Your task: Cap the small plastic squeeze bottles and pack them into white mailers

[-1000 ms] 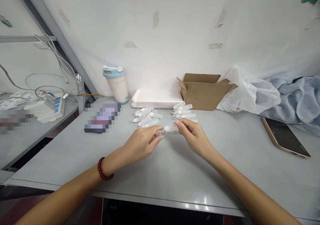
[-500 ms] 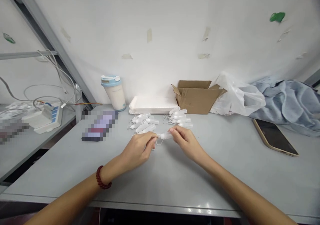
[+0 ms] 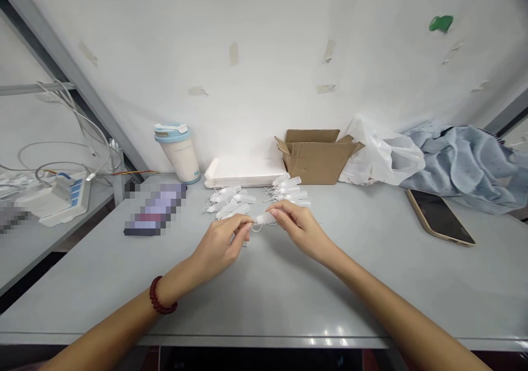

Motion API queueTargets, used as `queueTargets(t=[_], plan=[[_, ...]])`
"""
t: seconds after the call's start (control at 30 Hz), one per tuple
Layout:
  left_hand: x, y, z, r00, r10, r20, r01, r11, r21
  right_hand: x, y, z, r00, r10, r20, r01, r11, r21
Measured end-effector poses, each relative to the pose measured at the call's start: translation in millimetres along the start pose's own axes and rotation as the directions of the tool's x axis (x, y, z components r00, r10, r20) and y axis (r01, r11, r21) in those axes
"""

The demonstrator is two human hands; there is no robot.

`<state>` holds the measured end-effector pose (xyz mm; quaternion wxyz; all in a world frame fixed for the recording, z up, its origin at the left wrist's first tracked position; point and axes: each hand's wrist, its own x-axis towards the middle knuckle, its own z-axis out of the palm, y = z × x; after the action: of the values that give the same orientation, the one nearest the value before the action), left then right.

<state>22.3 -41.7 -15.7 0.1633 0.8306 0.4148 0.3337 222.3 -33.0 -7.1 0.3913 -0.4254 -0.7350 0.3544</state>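
Note:
Between my two hands is a small translucent white squeeze bottle (image 3: 262,218) with a thin white loop hanging below it, held just above the table. My left hand (image 3: 218,244) pinches the narrow tip end; its fingers hide the tip itself. The body of the same bottle is gripped between the thumb and fingers of my right hand (image 3: 300,227). Behind my left hand lies a pile of similar bottles (image 3: 233,200), and a second pile (image 3: 291,189) is behind my right hand. Another white piece (image 3: 246,244) shows partly below my left fingers.
Against the wall stand a lidded cup (image 3: 179,153), a stack of white padded sheets (image 3: 247,170), an open cardboard box (image 3: 315,162), a plastic bag (image 3: 379,151) and blue cloth (image 3: 462,162). A phone (image 3: 441,217) lies right; a power strip (image 3: 74,195) sits far left.
The whole view has shifted slightly, so things appear further left. Both hands keep hold of the same bottle, which now slants up a little more towards my right hand.

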Motion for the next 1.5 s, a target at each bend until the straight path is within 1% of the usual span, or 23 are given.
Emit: queueTargets(t=[0.13,0.27,0.4,0.57,0.7,0.73,0.77,0.8,0.87,0.9,0.93,1.0,1.03,1.07,1.1,1.13,1.2,1.23,1.27,1.3,1.33,1.37,1.5], plan=[[4.8,-0.2,-3.4,0.996,-0.065,-0.065,0.064,0.998,-0.026,-0.6,-1.7,-2.7,1.000,-0.015,-0.015,0.015,1.000,0.021],[5.4,-0.9,-6.3,0.985,-0.119,-0.122,0.114,0.992,-0.046,-0.4,0.9,-3.2,0.997,-0.028,-0.069,0.025,0.999,-0.038],[4.7,-0.5,-9.1,0.974,-0.184,-0.131,0.175,0.981,-0.079,1.0,3.5,-4.8,0.989,-0.077,-0.123,0.070,0.996,-0.062],[6.4,0.5,-12.4,0.978,-0.208,0.013,0.208,0.966,-0.153,0.4,5.1,-2.0,0.991,-0.090,-0.101,0.082,0.993,-0.079],[11.0,-6.3,-21.2,0.974,-0.132,0.182,0.148,0.986,-0.074,-0.4,5.2,-0.1,0.990,-0.134,-0.035,0.127,0.981,-0.148],[12.3,-9.3,-24.9,0.972,-0.122,0.199,0.134,0.990,-0.051,-0.1,5.6,-1.2,0.988,-0.150,-0.024,0.143,0.973,-0.182],[13.6,-12.6,-28.9,0.977,-0.128,0.169,0.134,0.991,-0.029,0.5,6.4,-3.1,0.986,-0.165,-0.017,0.157,0.962,-0.224],[14.7,-15.8,-33.2,0.985,-0.144,0.097,0.146,0.989,-0.014,1.4,7.6,-5.9,0.984,-0.178,-0.019,0.166,0.948,-0.271],[16.3,-21.4,-41.5,0.976,-0.176,-0.125,0.178,0.984,0.007,4.0,11.0,-13.0,0.979,-0.199,-0.042,0.170,0.914,-0.369],[17.0,-23.5,-45.1,0.948,-0.183,-0.260,0.188,0.982,-0.007,5.4,13.0,-17.0,0.976,-0.212,-0.057,0.169,0.893,-0.416],[17.6,-25.2,-48.3,0.901,-0.184,-0.392,0.184,0.982,-0.038,6.7,14.8,-20.9,0.972,-0.225,-0.073,0.168,0.872,-0.459],[18.8,-28.5,-53.2,0.776,-0.183,-0.603,0.132,0.983,-0.128,8.7,17.3,-27.7,0.964,-0.246,-0.098,0.160,0.838,-0.522],[19.5,-30.7,-54.8,0.724,-0.187,-0.664,0.098,0.981,-0.168,9.2,17.8,-30.3,0.963,-0.251,-0.103,0.157,0.825,-0.542],[20.1,-33.6,-56.0,0.694,-0.195,-0.693,0.077,0.977,-0.198,9.3,17.7,-32.3,0.963,-0.249,-0.103,0.152,0.816,-0.558],[20.6,-37.4,-56.6,0.685,-0.204,-0.700,0.076,0.975,-0.209,9.2,17.2,-33.8,0.966,-0.238,-0.096,0.143,0.809,-0.571],[21.0,-42.0,-56.8,0.709,-0.205,-0.675,0.100,0.976,-0.191,8.9,16.6,-34.8,0.973,-0.214,-0.081,0.128,0.803,-0.582],[21.3,-53.2,-56.2,0.827,-0.167,-0.536,0.170,0.985,-0.044,8.2,15.6,-35.8,0.990,-0.135,-0.029,0.090,0.786,-0.612],[21.1,-59.1,-55.6,0.915,-0.134,-0.380,0.181,0.979,0.090,7.9,15.7,-36.1,0.996,-0.088,0.005,0.072,0.772,-0.631],[20.8,-64.4,-55.1,0.975,-0.104,-0.197,0.145,0.968,0.206,7.9,16.2,-36.2,0.998,-0.042,0.039,0.057,0.757,-0.651],[20.4,-69.0,-54.8,0.991,-0.103,-0.088,0.124,0.951,0.285,8.0,17.2,-36.1,0.998,-0.002,0.068,0.047,0.739,-0.672],[20.1,-72.6,-54.7,0.993,-0.115,-0.028,0.118,0.932,0.342,8.3,18.5,-36.0,0.995,0.031,0.091,0.040,0.722,-0.690],[19.8,-75.0,-54.9,0.992,-0.126,-0.008,0.119,0.917,0.380,8.8,20.1,-35.6,0.993,0.057,0.105,0.034,0.708,-0.705],[20.6,-73.0,-55.4,0.990,-0.125,-0.061,0.139,0.887,0.440,9.7,26.0,-32.6,0.988,0.090,0.123,0.025,0.699,-0.714]])
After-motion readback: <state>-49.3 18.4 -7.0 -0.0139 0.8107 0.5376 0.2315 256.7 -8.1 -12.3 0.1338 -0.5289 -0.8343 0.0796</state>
